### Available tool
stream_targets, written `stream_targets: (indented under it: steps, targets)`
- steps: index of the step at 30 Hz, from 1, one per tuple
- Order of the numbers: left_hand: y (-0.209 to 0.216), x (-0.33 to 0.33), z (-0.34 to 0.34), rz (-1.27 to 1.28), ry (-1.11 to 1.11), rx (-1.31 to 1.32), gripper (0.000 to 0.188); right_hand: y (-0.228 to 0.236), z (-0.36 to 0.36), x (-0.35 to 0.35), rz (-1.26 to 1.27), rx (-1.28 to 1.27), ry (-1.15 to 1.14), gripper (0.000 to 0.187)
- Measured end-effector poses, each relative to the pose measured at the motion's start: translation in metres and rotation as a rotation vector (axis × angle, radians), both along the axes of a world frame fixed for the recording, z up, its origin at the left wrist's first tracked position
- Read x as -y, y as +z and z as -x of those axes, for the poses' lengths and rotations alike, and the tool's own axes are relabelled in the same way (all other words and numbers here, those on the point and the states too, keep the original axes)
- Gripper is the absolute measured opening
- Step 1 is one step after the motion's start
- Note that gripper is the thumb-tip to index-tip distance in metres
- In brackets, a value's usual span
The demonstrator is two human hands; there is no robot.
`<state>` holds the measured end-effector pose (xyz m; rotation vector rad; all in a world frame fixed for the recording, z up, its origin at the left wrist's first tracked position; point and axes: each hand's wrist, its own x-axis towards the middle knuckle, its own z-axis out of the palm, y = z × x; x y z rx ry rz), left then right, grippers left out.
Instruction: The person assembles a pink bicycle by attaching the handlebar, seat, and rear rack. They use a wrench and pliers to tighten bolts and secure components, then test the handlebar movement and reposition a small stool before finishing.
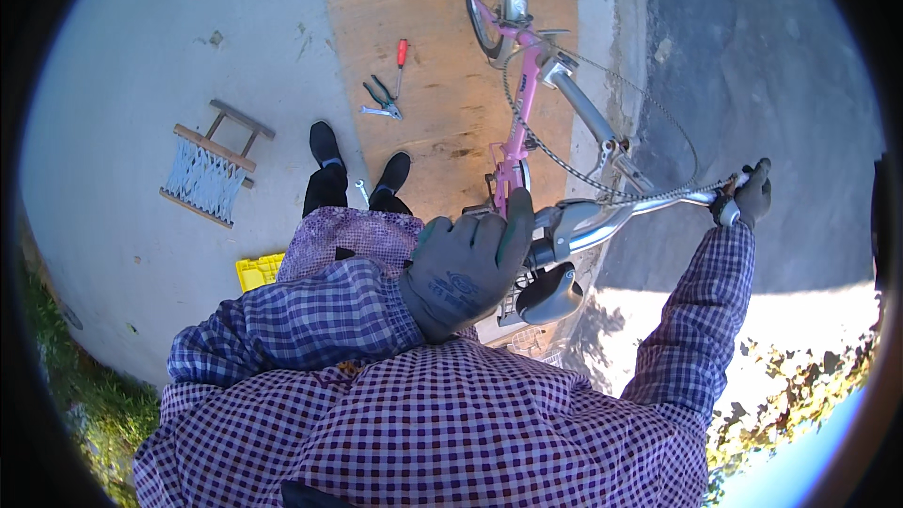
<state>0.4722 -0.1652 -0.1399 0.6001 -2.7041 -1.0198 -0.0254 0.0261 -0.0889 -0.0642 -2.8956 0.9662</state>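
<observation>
A pink and silver bicycle [529, 85] stands in front of me, one wheel [491, 0] at the far end. Its silver handlebar [611, 226] runs across to the right, with braided cables [574, 172] looping beyond it. My gloved left hand [461, 268] is closed round the bar's near left end, the grip mostly hidden under it; its thumb side points up. At the bar's far right end, my gloved right hand [755, 196] is wrapped round the other grip, arm stretched out. A black saddle [550, 294] shows just below the bar.
Under the bicycle lies a plywood board [442, 28] holding a red screwdriver [403, 55], pliers [382, 94] and a wrench [374, 112]. Another wrench [361, 190] lies between my shoes. Left are a folding stool [207, 169] and a yellow crate [256, 273].
</observation>
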Motion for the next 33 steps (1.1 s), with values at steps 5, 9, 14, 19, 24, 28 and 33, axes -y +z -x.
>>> stream_targets:
  steps: [5,9,14,19,24,28,33]
  targets:
    - [0.01,0.006,0.008,-0.06,-0.049,0.044,0.088,-0.002,0.003,0.002,-0.278,-0.08,0.017,0.06]
    - [0.011,0.006,0.013,-0.024,-0.025,0.097,0.09,-0.003,-0.003,0.011,-0.351,-0.093,0.007,0.062]
    - [0.0,-0.006,0.019,0.026,-0.007,0.091,0.095,-0.004,-0.016,0.025,-0.335,-0.051,0.0,0.063]
    - [-0.008,-0.002,0.017,0.138,0.061,0.155,0.088,-0.015,-0.024,0.036,-0.275,-0.052,0.08,0.067]
    - [-0.018,0.009,0.014,0.194,0.104,0.135,0.082,-0.033,-0.022,0.049,-0.093,-0.103,0.128,0.06]
    - [-0.026,0.016,0.009,0.213,0.154,0.154,0.086,-0.039,-0.024,0.061,-0.114,-0.093,0.114,0.055]
    - [-0.033,0.024,0.003,0.285,0.175,0.117,0.078,-0.034,-0.03,0.073,-0.131,-0.043,0.166,0.056]
